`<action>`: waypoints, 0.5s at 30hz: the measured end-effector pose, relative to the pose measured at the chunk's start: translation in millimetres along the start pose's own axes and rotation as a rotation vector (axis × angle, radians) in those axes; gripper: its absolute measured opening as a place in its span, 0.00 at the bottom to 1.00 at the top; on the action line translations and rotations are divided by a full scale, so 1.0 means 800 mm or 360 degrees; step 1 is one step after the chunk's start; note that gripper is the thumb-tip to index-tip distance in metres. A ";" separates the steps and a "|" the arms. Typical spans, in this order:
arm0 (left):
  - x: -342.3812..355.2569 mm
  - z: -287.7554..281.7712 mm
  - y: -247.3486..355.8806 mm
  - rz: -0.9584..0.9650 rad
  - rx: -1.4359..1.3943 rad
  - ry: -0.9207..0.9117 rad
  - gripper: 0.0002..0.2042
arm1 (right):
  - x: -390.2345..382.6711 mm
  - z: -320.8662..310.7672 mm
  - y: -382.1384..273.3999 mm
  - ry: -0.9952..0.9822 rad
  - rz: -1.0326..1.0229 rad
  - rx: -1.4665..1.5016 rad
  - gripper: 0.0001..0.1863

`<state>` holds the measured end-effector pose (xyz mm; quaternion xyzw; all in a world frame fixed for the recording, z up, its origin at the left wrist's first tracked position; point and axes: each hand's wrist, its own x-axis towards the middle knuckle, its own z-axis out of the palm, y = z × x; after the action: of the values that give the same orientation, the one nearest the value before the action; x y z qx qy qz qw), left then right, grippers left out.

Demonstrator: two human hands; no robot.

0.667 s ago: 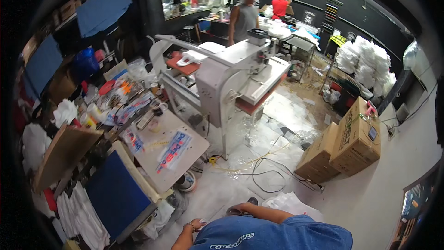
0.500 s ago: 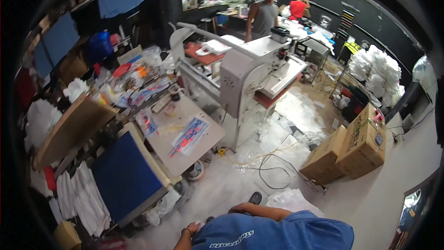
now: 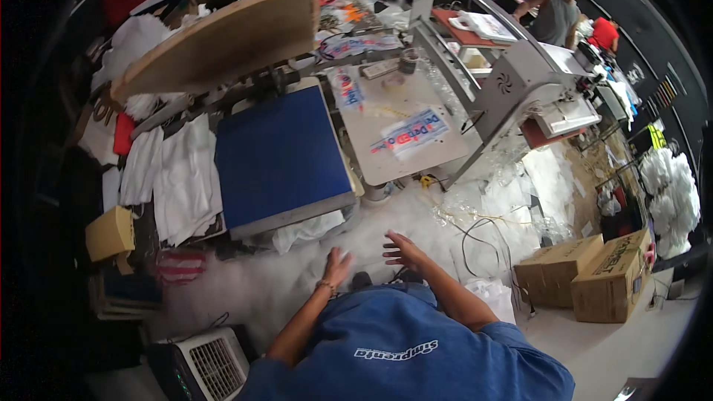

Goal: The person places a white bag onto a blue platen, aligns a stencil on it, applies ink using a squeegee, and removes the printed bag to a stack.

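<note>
L hand (image 3: 336,268) & R hand (image 3: 405,252) hang over wht floor (image 3: 405,212), fingers (image 3: 399,240) spread, empty, shy of blue pad (image 3: 281,157) edge.

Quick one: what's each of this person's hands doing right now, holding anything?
Left hand: open, nothing visible in it.
Right hand: open and spread, nothing visible in it.

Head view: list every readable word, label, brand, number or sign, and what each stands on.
Wording is left uncopied; this is where it stands:
Blue shirt: white lettering, readable.
Printed sheet on the pale board: red and blue lettering, partly readable.
Smaller sheet beside it: similar lettering, too blurred.
Right-hand cardboard box: dark lettering, partly readable.
White emblem on the dark wall: too small.
</note>
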<state>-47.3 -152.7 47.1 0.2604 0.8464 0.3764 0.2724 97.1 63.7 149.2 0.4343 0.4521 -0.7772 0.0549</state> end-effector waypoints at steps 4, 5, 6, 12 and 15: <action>-0.018 -0.013 0.180 0.0791 -0.0006 -0.0475 0.36 | 0.062 0.040 0.012 0.0002 -0.0484 -0.0018 0.33; -0.015 -0.033 0.184 0.0752 -0.0014 -0.0416 0.36 | 0.063 0.047 0.014 -0.0054 -0.0469 -0.0061 0.33; -0.010 -0.052 0.185 0.0784 0.0200 -0.0540 0.34 | 0.058 0.046 0.013 0.0050 -0.0548 -0.0158 0.30; -0.019 -0.103 0.156 0.0453 0.0111 -0.0684 0.24 | 0.047 -0.007 -0.008 0.0443 -0.0360 -0.0288 0.26; -0.030 -0.115 0.098 0.0221 0.0310 -0.0837 0.23 | 0.039 -0.015 -0.032 0.0203 -0.0466 -0.0473 0.26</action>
<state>-72.1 -168.1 167.0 0.4312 0.7589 0.2307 0.4300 72.8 97.6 140.9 0.3994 0.6224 -0.6727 -0.0239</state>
